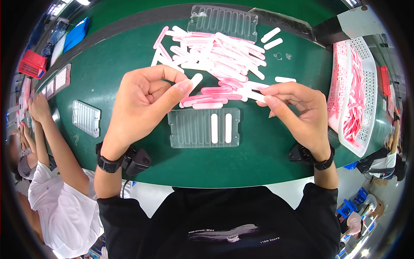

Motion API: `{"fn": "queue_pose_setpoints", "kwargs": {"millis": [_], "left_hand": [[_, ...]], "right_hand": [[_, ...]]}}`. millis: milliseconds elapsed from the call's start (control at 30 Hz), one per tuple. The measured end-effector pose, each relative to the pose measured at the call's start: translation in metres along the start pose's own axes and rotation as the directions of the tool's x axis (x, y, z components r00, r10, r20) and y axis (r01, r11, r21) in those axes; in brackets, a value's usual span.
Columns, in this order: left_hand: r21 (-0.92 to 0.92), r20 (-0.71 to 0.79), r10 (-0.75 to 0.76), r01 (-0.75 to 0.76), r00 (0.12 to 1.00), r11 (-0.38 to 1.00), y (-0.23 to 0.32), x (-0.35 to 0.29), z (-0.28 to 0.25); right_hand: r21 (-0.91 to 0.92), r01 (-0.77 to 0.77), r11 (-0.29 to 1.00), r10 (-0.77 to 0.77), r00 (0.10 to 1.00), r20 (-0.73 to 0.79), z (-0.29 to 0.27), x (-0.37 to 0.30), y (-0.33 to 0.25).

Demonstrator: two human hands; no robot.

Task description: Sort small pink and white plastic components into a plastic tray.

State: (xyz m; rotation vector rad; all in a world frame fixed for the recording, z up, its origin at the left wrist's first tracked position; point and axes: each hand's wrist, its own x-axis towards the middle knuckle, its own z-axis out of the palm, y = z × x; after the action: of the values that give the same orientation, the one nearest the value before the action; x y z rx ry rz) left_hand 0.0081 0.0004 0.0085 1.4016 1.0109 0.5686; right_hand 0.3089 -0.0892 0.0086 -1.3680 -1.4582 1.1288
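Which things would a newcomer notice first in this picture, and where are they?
Likely the bright heap of pink and white sticks on the upper middle of the green table. Below its left side, the left hand's grip pinches one white stick, and nearer the person a clear grooved tray holds two white sticks in its right half. At far right, a white basket holds many pink pieces.

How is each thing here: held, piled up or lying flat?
Left hand: pinching a white round-ended flat stick.
Right hand: fingertips at another white stick, grip unclear.
Clear plastic slotted tray: partly filled, two white sticks inside.
Second clear plastic tray at left: lying flat.
Pink and white sticks: heaped loosely.
White plastic mesh basket: holding many pink sticks.
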Motion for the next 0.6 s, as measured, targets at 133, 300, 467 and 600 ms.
{"fn": "queue_pose_setpoints", "kwargs": {"millis": [133,300,467,600], "left_hand": [[0.042,0.060,-0.075,0.072,0.995,0.996,0.002,-0.002,-0.002],[0.566,0.130,-0.059,-0.025,0.990,0.824,0.010,-0.013,0.022],[0.753,0.100,0.212,-0.213,0.972,0.622,0.000,-0.024,0.037],[0.753,0.099,0.231,-0.225,0.968,0.619,-0.001,-0.027,0.035]], "right_hand": [[-0.239,0.088,0.967,-0.080,0.996,0.045,0.008,-0.001,-0.004],[-0.535,0.362,0.763,-0.380,0.921,0.081,0.042,-0.009,-0.006],[-0.650,0.459,0.605,-0.400,0.882,0.250,0.047,-0.012,-0.005],[-0.630,0.444,0.637,-0.354,0.895,0.272,0.050,-0.014,-0.006]]}}
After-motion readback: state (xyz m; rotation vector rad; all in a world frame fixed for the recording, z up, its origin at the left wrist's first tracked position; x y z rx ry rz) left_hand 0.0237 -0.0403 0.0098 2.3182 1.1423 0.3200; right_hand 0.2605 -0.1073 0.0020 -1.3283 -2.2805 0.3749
